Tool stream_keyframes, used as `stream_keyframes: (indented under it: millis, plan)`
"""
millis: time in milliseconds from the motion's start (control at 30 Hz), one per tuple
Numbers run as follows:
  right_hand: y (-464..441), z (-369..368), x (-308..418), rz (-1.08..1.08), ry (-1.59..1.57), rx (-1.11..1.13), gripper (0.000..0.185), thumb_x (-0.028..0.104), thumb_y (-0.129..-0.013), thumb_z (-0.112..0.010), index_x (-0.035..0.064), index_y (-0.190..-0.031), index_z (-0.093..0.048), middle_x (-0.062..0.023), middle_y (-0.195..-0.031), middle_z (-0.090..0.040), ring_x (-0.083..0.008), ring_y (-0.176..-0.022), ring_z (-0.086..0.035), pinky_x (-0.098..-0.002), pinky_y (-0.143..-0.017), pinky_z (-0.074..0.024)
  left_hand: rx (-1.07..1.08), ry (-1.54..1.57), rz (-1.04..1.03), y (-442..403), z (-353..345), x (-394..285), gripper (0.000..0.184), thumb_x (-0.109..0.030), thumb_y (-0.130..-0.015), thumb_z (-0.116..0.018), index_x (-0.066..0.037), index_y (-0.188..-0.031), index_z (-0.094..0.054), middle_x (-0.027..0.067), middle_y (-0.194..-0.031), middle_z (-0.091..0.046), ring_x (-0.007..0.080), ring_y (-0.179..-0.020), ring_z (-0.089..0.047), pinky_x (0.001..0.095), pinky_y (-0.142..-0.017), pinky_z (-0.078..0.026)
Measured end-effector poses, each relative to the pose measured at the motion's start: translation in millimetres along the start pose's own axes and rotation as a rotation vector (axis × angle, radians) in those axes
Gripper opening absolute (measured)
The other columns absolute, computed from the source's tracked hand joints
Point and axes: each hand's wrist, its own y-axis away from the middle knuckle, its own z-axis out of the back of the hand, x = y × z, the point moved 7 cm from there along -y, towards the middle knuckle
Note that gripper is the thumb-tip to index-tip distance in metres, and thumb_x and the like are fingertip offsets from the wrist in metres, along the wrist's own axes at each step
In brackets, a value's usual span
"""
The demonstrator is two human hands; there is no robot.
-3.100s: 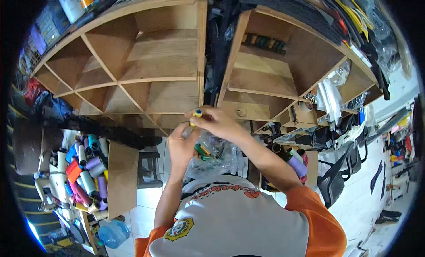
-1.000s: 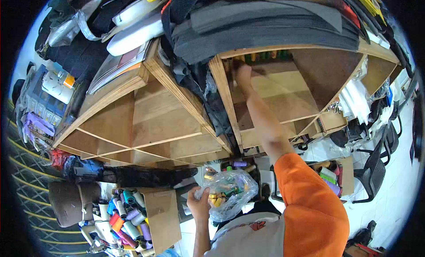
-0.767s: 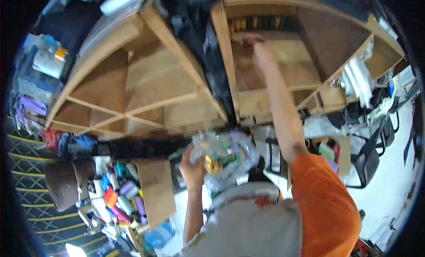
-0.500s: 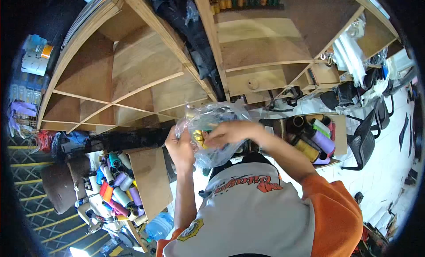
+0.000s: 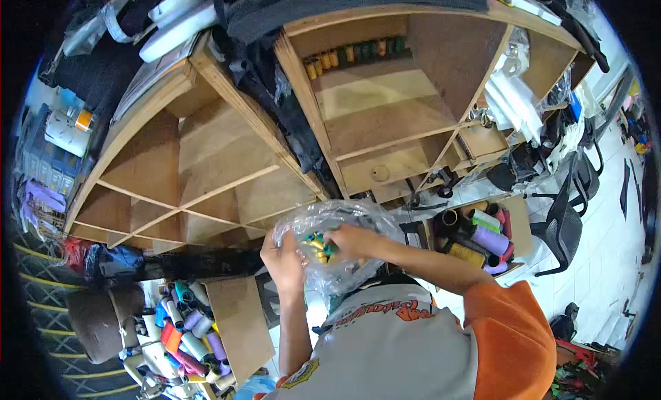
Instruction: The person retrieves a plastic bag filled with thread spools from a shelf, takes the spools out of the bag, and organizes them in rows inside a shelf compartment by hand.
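A clear plastic bag (image 5: 330, 279) is held up in front of my chest with its mouth open toward me. My left hand (image 5: 284, 259) grips the left side of its rim. Inside the opening lie small shiny gold and green thread spools (image 5: 317, 251). My right hand (image 5: 352, 243) reaches into the mouth from the right, its fingers curled at the spools. The fingertips are partly hidden, so what they close on is not clear.
Ahead stand wooden shelf units, one holding a row of gold and green spools (image 5: 354, 54). A box of large thread cones (image 5: 489, 239) is at right, and another pile of thread cones (image 5: 189, 331) at left beside a cardboard flap (image 5: 237, 324). A black chair (image 5: 561, 224) stands farther right.
The view has tilted up, showing more shelf. My right hand has shifted slightly and green spools now show beside the gold. My left hand keeps hold of the bag.
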Motion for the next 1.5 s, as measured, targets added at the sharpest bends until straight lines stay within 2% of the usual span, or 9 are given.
stream_keyframes:
  millis: [100, 300, 467, 667, 1033, 1267, 1367, 1467, 1500]
  plan:
    - [39.2, 107.4, 51.4, 0.058, -0.503, 0.009, 0.040, 0.024, -0.073, -0.073, 0.0000, -0.101, -0.056, -0.0101, -0.088, -0.064, -0.0166, -0.080, -0.062, -0.0303, -0.071, -0.0490, -0.022, 0.046, 0.049, 1.2, 6.3, 6.6, 0.011, -0.013, -0.090, -0.052, -0.003, -0.087, -0.056, -0.0041, -0.056, -0.042, 0.0034, -0.039, -0.037, 0.0200, -0.032, -0.029]
    - [-10.1, 283.9, -74.1, -0.050, -0.641, -1.100, 0.044, 0.020, -0.077, -0.069, 0.0012, -0.114, -0.053, -0.0099, -0.093, -0.066, -0.0147, -0.084, -0.060, -0.0283, -0.074, -0.0472, -0.048, 0.034, 0.060, 8.6, 13.0, 27.1, 0.008, -0.010, -0.088, -0.053, -0.003, -0.083, -0.055, -0.0032, -0.060, -0.045, 0.0032, -0.044, -0.038, 0.0212, -0.034, -0.030]
    - [-124.4, 323.2, -166.6, -0.375, -0.022, -1.250, 0.026, 0.009, -0.074, -0.066, 0.0015, -0.099, -0.062, -0.0157, -0.093, -0.066, -0.0285, -0.086, -0.063, -0.0347, -0.076, -0.0479, -0.159, 0.013, 0.089, 9.7, 27.8, 24.5, 0.010, -0.011, -0.086, -0.056, -0.006, -0.079, -0.051, -0.0032, -0.057, -0.042, 0.0049, -0.038, -0.036, 0.0214, -0.029, -0.025]
    - [-179.4, 323.3, -176.7, -0.141, 0.306, -1.286, 0.022, 0.010, -0.070, -0.065, 0.0029, -0.091, -0.065, -0.0180, -0.096, -0.063, -0.0340, -0.084, -0.062, -0.0403, -0.068, -0.0494, -0.226, -0.024, 0.099, 4.7, 53.1, 35.3, 0.010, -0.009, -0.087, -0.054, -0.004, -0.079, -0.051, -0.0026, -0.057, -0.041, 0.0046, -0.038, -0.035, 0.0217, -0.030, -0.025]
    - [-171.1, 316.7, -175.2, 0.034, 0.122, -1.524, 0.015, 0.013, -0.070, -0.065, -0.0019, -0.071, -0.064, -0.0190, -0.067, -0.062, -0.0361, -0.063, -0.061, -0.0406, -0.053, -0.0475, -0.275, -0.053, 0.119, 3.1, 66.7, 37.7, 0.008, -0.006, -0.087, -0.053, -0.002, -0.080, -0.050, -0.0015, -0.057, -0.042, 0.0044, -0.039, -0.035, 0.0223, -0.031, -0.026]
    - [-155.5, 316.6, -191.5, -0.180, 0.130, -1.312, 0.022, 0.015, -0.080, -0.061, -0.0067, -0.083, -0.063, -0.0187, -0.067, -0.063, -0.0290, -0.062, -0.062, -0.0373, -0.059, -0.0490, -0.219, -0.066, 0.138, 3.0, 62.1, 33.7, 0.010, -0.010, -0.086, -0.054, -0.005, -0.078, -0.050, -0.0015, -0.058, -0.044, 0.0053, -0.039, -0.038, 0.0214, -0.030, -0.027]
    - [-91.9, 298.1, -97.0, 0.154, -1.202, -1.016, 0.021, 0.013, -0.084, -0.057, -0.0056, -0.078, -0.064, -0.0153, -0.066, -0.063, -0.0245, -0.060, -0.062, -0.0361, -0.057, -0.0507, -0.190, -0.151, 0.077, -3.0, 53.4, 23.0, 0.009, -0.014, -0.087, -0.055, -0.005, -0.084, -0.054, -0.0028, -0.060, -0.045, 0.0052, -0.041, -0.040, 0.0215, -0.032, -0.029]
    - [-12.7, 206.9, 4.4, 0.712, -0.983, 0.213, 0.023, 0.013, -0.091, -0.051, -0.0068, -0.095, -0.063, -0.0197, -0.092, -0.065, -0.0214, -0.074, -0.065, -0.0319, -0.062, -0.0530, -0.106, 0.009, 0.066, -8.2, 46.3, 26.0, 0.007, -0.010, -0.088, -0.052, -0.003, -0.086, -0.053, -0.0025, -0.060, -0.045, 0.0036, -0.041, -0.038, 0.0214, -0.033, -0.028]
    - [7.9, 158.5, 22.6, 0.349, -0.930, 0.499, 0.030, 0.021, -0.090, -0.054, -0.0029, -0.107, -0.061, -0.0162, -0.092, -0.065, -0.0187, -0.083, -0.064, -0.0296, -0.074, -0.0520, -0.078, 0.101, 0.102, -5.2, 37.7, 17.9, 0.007, -0.007, -0.088, -0.051, -0.002, -0.085, -0.053, -0.0022, -0.062, -0.047, 0.0033, -0.044, -0.038, 0.0214, -0.034, -0.028]
